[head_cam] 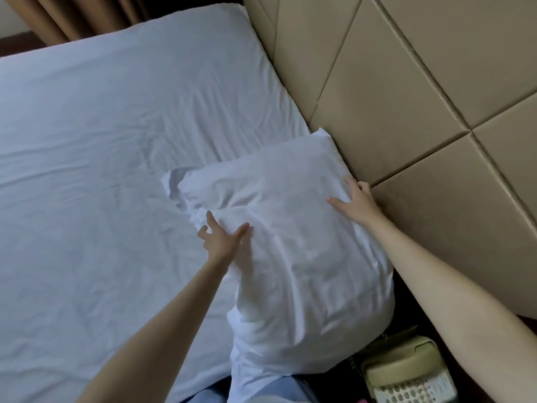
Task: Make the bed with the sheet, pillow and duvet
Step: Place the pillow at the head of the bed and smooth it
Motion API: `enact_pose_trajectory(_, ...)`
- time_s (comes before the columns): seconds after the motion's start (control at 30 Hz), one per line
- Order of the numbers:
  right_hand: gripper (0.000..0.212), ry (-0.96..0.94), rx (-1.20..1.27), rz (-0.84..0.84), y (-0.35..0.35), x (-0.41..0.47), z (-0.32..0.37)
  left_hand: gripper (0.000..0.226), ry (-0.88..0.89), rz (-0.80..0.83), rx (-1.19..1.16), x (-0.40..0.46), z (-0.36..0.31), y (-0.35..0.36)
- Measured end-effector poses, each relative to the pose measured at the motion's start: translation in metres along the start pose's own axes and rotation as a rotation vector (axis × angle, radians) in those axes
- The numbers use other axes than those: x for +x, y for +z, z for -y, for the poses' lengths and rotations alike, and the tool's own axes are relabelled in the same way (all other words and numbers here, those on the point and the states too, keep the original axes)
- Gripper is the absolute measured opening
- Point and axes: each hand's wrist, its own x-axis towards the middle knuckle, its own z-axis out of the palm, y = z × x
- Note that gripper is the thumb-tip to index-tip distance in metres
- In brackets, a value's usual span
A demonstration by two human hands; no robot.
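Pressing flat with spread fingers, the left hand (222,238) and right hand (356,200) steady the pillow (290,251) between them, likely squaring it. Beyond the right hand stands the headboard (406,97); beyond the left, the sheet (116,126) lies spread.

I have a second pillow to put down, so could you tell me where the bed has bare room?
The sheet lies bare beside the headboard, beyond the pillow. The near corner is crowded: the left hand and right hand are on that pillow.
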Motion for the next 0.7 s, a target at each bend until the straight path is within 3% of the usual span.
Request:
enact_pose_trajectory(0.13,0.112,0.127,0.175,-0.006,0.015,0.034,0.006,0.107,-0.163,0.050,0.012,0.026,-0.013,0.010)
enact_pose_trajectory(0.23,0.116,0.192,0.208,-0.034,0.033,0.041,0.002,0.112,-0.182,0.082,-0.047,0.044,-0.016,0.021)
enact_pose_trajectory(0.33,0.097,0.169,0.182,-0.121,0.047,0.032,0.005,0.109,-0.110,0.073,-0.155,0.051,-0.015,0.027)
enact_pose_trajectory(0.43,0.083,0.119,0.145,-0.249,0.039,0.026,0.017,0.091,-0.009,-0.006,-0.123,0.043,-0.016,0.018)
enact_pose_trajectory(0.7,0.073,-0.135,0.243,-0.435,-0.009,0.046,0.070,0.068,0.322,-0.245,-0.279,0.053,-0.057,-0.009)
